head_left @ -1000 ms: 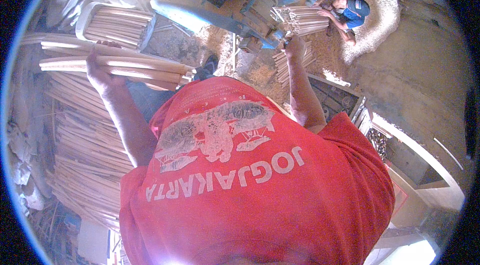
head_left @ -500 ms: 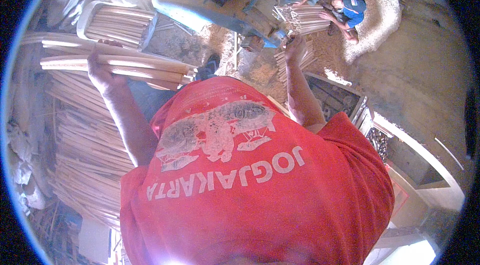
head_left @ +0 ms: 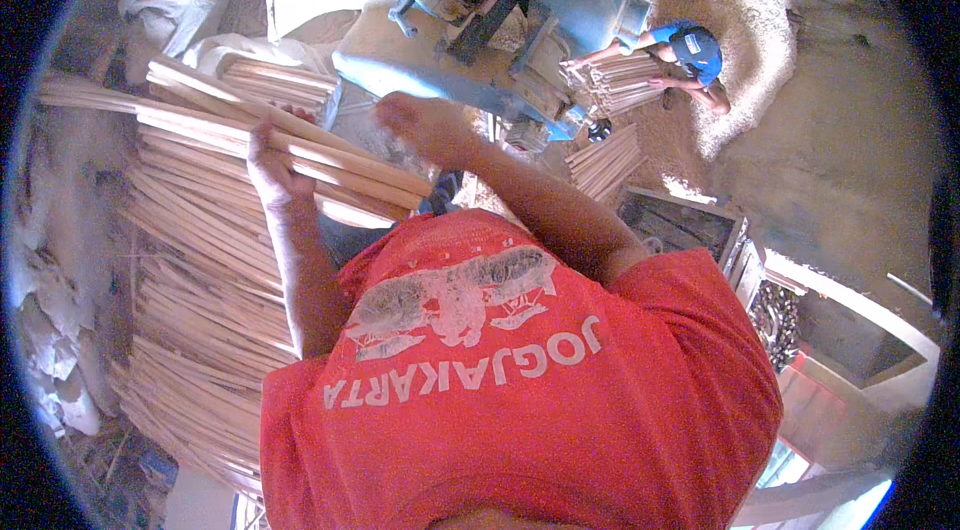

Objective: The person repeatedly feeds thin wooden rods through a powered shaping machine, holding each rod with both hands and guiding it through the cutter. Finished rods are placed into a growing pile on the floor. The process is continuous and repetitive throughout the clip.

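My left hand is wrapped round a bundle of long, pale wooden sticks, which lies slantwise in front of my left side. The sticks' far-left ends fan apart, and their right ends reach close to my lap. Across my front, my right hand hangs above the bundle's right part, apart from the sticks. Motion smears its fingers, so whether it holds anything is unclear. Just beyond it stands a blue woodworking machine.
A large pile of loose sticks spreads at my left. More sticks fill a white sack beyond. At the far right a person in blue crouches over a stick bundle by heaped wood shavings. A dark crate stands at my right.
My right hand has left the machine's near right end and swung left toward the bundle. My left hand still grips the sticks. The whole view has shifted slightly.
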A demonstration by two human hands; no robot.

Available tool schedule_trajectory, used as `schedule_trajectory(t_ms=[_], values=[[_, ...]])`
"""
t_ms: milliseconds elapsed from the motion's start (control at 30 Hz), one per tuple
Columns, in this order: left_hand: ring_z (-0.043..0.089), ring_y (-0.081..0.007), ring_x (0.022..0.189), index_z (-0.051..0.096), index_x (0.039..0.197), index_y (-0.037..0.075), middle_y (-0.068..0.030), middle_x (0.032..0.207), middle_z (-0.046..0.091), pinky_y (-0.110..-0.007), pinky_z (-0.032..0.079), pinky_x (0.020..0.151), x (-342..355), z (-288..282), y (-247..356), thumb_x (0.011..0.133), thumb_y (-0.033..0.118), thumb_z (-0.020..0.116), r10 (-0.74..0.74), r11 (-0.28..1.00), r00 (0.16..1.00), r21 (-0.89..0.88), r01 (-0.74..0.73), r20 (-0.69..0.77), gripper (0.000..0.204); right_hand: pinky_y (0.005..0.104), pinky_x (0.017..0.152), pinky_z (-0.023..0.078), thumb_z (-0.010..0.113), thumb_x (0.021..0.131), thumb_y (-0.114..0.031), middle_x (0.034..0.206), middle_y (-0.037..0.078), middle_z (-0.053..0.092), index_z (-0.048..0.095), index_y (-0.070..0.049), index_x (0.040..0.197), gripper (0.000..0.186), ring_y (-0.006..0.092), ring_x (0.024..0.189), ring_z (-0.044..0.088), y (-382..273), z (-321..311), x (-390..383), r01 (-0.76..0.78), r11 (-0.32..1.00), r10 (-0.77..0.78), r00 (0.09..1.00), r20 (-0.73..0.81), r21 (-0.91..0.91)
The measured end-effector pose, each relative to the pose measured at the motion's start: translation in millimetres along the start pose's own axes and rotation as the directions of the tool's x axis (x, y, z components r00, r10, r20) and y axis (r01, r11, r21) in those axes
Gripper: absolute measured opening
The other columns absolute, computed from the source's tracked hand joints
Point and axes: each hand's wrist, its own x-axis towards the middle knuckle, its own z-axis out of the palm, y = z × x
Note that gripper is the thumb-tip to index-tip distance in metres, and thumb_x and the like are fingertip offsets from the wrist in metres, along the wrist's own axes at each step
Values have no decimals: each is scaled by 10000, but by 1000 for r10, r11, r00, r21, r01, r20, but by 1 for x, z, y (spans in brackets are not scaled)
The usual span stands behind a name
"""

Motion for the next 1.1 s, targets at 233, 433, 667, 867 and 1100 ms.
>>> schedule_trajectory(t_ms=[233, 433, 667, 867, 1100], values=[[602, -343, 1093, 554, 1203, -59, -192, 1112, 629, -475, 455, 1037, -4, -4, 14, 911, 263, 612, -52, 998, 995, 51, 48, 90, 439, 477, 878, 504, 496, 1001, -413, 973, 227, 687, 654, -29, 1022, 416, 413, 924, 664, -68, 37, 27, -177, 983, 159, 950, 267, 45], [614, -334, 1088, 535, 1283, -11, -198, 1175, 638, -467, 484, 993, -7, -6, 3, 938, 325, 587, -28, 990, 984, 141, 2, 176, 484, 534, 840, 494, 458, 1019, -376, 885, 242, 672, 601, -39, 1047, 367, 460, 910, 645, -76, 30, 4, -100, 989, 98, 995, -26, -113], [627, -291, 964, 563, 1221, 34, -145, 1062, 651, -459, 499, 947, 12, 3, 2, 908, 235, 644, -41, 992, 999, 121, 38, 24, 381, 539, 678, 489, 477, 1025, -406, 807, 233, 650, 585, -41, 1032, 381, 477, 787, 632, 3, -6, -61, -251, 956, 198, 934, -298, -150], [601, -294, 894, 528, 1190, -21, -154, 1022, 603, -468, 491, 951, 34, 3, 28, 882, 210, 650, 38, 988, 998, 150, -44, 40, 405, 461, 646, 479, 467, 1026, -429, 725, 181, 624, 618, -7, 899, 466, 349, 695, 636, 86, 19, -167, -578, 814, 514, 669, -538, 59], [600, -300, 906, 549, 1130, -3, -157, 1041, 605, -463, 492, 928, 55, -1, 44, 870, 196, 656, 15, 981, 996, 191, -31, 88, 345, 364, 558, 449, 412, 1039, -508, 623, 77, 555, 604, -27, 828, 560, 185, 567, 555, 112, 63, -178, -563, 751, 641, 495, -587, 345]])
